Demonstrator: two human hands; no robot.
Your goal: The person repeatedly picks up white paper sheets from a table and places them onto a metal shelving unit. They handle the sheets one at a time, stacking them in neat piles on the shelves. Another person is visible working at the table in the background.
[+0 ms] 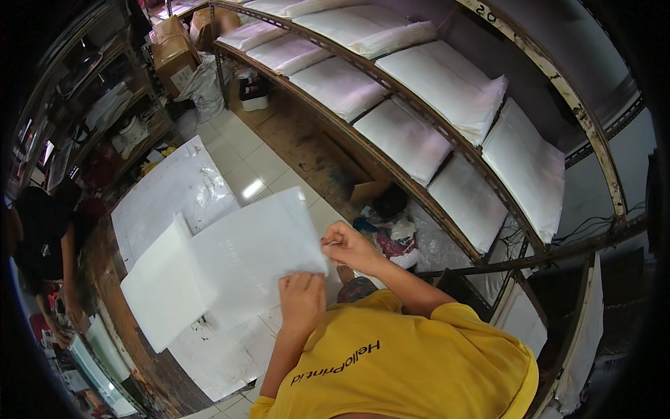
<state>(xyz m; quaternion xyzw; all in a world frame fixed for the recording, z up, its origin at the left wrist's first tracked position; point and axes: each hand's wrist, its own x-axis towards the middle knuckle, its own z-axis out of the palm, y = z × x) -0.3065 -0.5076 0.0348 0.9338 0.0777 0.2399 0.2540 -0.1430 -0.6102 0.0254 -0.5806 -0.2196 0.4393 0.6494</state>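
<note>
A flat, translucent white plastic bag [244,244] with faint print stretches out before me, its near edge beside my hands. My left hand [302,300] is closed on that edge, fingers curled over it. Just beyond, at the bag's right-hand edge, my right hand [349,246] is closed in a pinch; its fingertips hide exactly how much of the edge they grip. Under the bag's far left part lies a stack of white sheets or bags [162,290].
White boards [171,188] cover part of a worn wooden table [98,279]. A rack [391,171] with several stacks of white bags [405,136] stands to the right. At the far left is another person [45,244]. A cardboard box [172,56] and white sack [206,87] stand behind.
</note>
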